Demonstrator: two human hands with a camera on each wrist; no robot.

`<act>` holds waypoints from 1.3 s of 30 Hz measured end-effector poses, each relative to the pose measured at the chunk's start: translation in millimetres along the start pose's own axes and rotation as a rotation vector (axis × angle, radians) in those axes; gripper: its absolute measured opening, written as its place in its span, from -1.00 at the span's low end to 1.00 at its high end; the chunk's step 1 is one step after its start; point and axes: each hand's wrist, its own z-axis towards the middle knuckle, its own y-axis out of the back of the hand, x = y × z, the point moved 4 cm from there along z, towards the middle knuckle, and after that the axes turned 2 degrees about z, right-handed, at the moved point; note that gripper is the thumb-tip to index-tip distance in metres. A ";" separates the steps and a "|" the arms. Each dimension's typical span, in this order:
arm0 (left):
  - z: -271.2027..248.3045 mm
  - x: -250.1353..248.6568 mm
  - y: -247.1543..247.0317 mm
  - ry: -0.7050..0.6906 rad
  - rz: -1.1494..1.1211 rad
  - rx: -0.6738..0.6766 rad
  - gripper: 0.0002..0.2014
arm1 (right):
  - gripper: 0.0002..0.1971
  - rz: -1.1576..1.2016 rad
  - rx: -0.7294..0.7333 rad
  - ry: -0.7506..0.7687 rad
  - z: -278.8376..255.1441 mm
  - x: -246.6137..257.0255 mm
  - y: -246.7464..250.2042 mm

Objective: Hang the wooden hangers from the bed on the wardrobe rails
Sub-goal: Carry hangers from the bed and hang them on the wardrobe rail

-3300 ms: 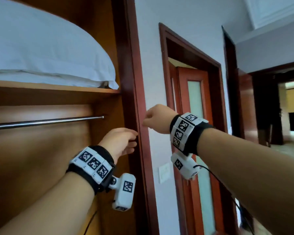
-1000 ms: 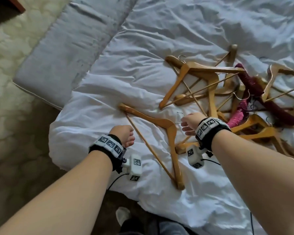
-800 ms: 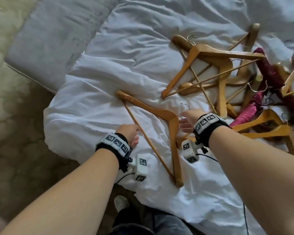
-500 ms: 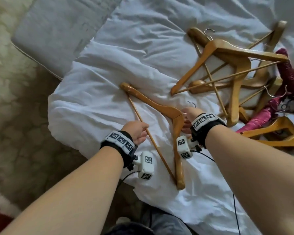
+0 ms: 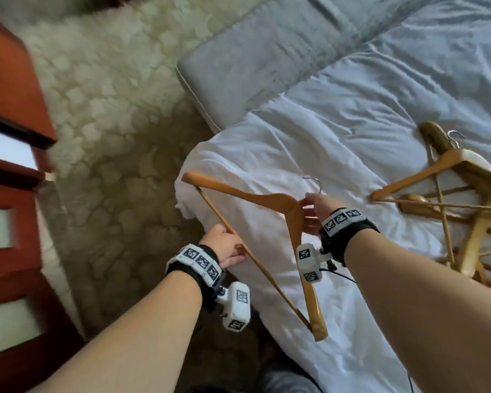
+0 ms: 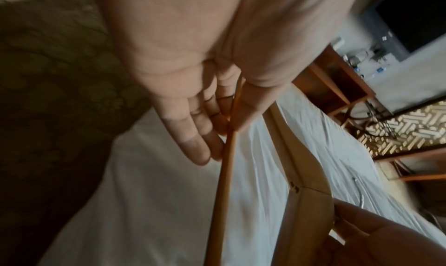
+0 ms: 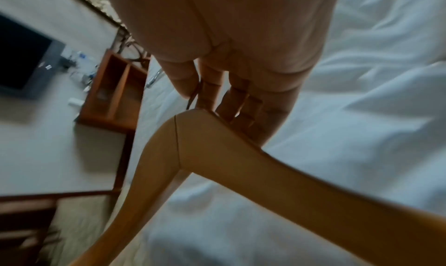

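Rumpled white duvet below; left hand pinches the tan wooden hanger by its crossbar, right hand grasps its neck. Pickup step; next, carry to wardrobe rail.

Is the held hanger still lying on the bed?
No, it's lifted. The hanger hangs clear of the bed: left hand pinches its bar, right hand grips the neck.
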 end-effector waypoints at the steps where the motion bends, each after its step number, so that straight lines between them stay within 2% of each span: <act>1: -5.6 6.3 19.8 -0.002 -0.041 -0.021 -0.89 | -0.71 -0.028 0.037 0.026 -9.2 2.0 -22.5; 6: -41.2 50.9 126.3 0.014 -0.262 -0.215 -0.92 | -0.77 -0.208 0.245 0.159 -65.8 -7.2 -145.7; 9: -65.4 100.3 191.5 0.023 -0.424 -0.326 -0.96 | -0.83 -0.356 0.393 0.239 -112.2 -33.5 -220.1; 13: -109.9 178.4 255.6 0.033 -0.556 -0.315 -0.85 | -0.80 -0.598 0.514 0.369 -183.1 -87.9 -300.2; 16: -148.7 230.2 293.0 -0.013 -0.674 -0.215 -0.73 | -0.75 -0.813 0.542 0.532 -224.8 -136.7 -350.8; 18: -178.1 258.7 318.1 -0.050 -0.733 -0.233 -0.75 | -0.64 -0.960 0.631 0.622 -232.0 -173.2 -387.9; 19: -194.7 272.5 331.0 -0.075 -0.747 -0.254 -0.79 | -0.61 -1.057 0.660 0.668 -253.3 -192.5 -402.2; 21: -223.3 297.3 353.6 -0.120 -0.766 -0.300 -0.83 | -0.63 -1.198 0.703 0.752 -310.6 -226.3 -419.8; 24: -262.0 341.9 383.4 -0.163 -0.783 -0.280 -0.69 | -0.70 -1.357 0.742 0.851 -376.1 -276.6 -442.8; 28: -297.9 387.5 402.4 -0.184 -0.864 -0.225 -0.40 | -0.79 -1.459 0.871 0.795 -426.4 -326.5 -467.4; 32: -317.6 407.3 397.5 -0.195 -1.001 -0.149 -0.22 | -0.84 -1.536 0.990 0.720 -461.6 -360.1 -480.0; 35: -332.1 414.9 391.2 -0.236 -1.139 -0.123 0.03 | -0.84 -1.605 1.083 0.742 -483.5 -381.6 -490.4; 37: -341.1 415.7 389.1 -0.279 -1.294 -0.174 0.03 | -0.87 -1.634 1.161 0.749 -496.8 -395.5 -496.4; 39: -344.0 416.9 388.3 -0.339 -1.493 -0.295 -0.10 | -0.89 -1.667 1.240 0.748 -508.0 -407.8 -498.2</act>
